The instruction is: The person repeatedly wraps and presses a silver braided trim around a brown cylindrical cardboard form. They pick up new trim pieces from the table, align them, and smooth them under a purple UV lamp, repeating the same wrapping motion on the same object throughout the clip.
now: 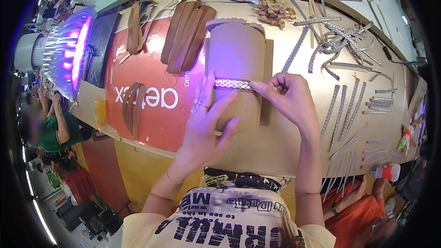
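Pressing flat with the left hand (206, 119), fingers spread wide on the tan scalloped-edged leather panel (235, 59); pinching with the right hand (287, 96) the silver braided strip (232, 84). Likely mid-laying of the braid across the panel; next calling for steady tension and alignment. Lying left-to-right at bench centre, beside loose silver braids (342, 110).

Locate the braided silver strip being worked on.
Head view, centre: the braided silver strip lies across the tan leather piece, between the left hand and right hand.
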`<state>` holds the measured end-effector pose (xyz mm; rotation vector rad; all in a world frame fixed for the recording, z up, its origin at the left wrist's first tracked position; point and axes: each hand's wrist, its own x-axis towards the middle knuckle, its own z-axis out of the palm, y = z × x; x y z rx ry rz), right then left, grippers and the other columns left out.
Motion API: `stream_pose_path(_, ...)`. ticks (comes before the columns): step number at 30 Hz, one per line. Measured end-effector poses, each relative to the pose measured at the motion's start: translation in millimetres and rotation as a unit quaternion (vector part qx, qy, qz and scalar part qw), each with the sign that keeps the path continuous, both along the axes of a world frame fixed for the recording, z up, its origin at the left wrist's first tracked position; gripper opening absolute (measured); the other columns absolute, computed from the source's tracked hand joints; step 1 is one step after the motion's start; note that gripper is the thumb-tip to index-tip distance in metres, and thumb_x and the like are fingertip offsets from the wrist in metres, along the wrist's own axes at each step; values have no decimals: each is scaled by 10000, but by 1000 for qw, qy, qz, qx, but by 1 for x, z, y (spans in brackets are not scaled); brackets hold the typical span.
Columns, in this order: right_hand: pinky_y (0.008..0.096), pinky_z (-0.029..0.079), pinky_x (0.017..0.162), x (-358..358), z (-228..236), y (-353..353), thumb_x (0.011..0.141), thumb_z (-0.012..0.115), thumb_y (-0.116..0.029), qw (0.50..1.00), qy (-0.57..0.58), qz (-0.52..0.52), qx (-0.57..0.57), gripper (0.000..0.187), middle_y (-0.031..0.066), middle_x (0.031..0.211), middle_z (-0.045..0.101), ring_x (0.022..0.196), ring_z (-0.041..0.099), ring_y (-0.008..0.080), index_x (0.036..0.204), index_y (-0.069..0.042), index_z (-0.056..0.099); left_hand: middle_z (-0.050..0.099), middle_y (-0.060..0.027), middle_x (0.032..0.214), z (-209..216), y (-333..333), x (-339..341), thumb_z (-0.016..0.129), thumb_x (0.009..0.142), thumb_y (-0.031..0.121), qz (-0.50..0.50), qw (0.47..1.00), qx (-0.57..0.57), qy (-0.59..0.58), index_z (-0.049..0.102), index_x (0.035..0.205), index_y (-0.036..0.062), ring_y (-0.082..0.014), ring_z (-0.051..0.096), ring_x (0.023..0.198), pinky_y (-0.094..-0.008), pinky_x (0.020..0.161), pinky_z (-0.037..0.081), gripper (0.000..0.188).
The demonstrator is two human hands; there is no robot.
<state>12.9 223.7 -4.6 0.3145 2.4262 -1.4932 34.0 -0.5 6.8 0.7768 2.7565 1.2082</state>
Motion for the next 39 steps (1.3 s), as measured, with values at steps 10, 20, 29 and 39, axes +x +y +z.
stream_pose_path(10, 234, 323, 445, 10, 28, -35, 927, 679, -280, 997, 16, 58, -49, 348, -25, 577, 531, 525, 423, 22, 753, 21, 671, 354, -291, 1489, 14, -25, 8, 729, 841, 216, 37, 998, -2, 41, 629, 1231, 78, -424, 368, 1381, -497, 1110, 326, 425)
stream_pose_path(20, 226, 323, 470, 12, 29, -27, 917, 699, -227, 999, -9, 36, -9, 297, -27, 601, 544, 553, 425, 27, 760, 22, 659, 297, -280, 1511, -4, -10, 18, 726, 833, 389, -16, 997, -60, 52, 531, 1356, 101, -462, 333, 1374, -534, 1118, 301, 628)
stream_pose_path(29, 200, 312, 509, 18, 49, -23, 917, 695, -192, 998, 0, 29, -48, 237, -51, 639, 545, 579, 411, 15, 814, 20, 664, 342, -319, 1463, 1, -4, 16, 699, 844, 415, -12, 994, -86, 66, 524, 1364, 102, -467, 401, 1323, -544, 1104, 313, 632)
stream_pose_path(39, 205, 301, 514, 3, 69, -21, 884, 726, -182, 995, 55, 87, 9, 235, -47, 619, 540, 566, 397, 13, 781, 20, 662, 346, -359, 1441, 5, -1, 16, 685, 857, 429, -16, 992, -102, 68, 518, 1364, 90, -473, 389, 1337, -559, 1109, 290, 633)
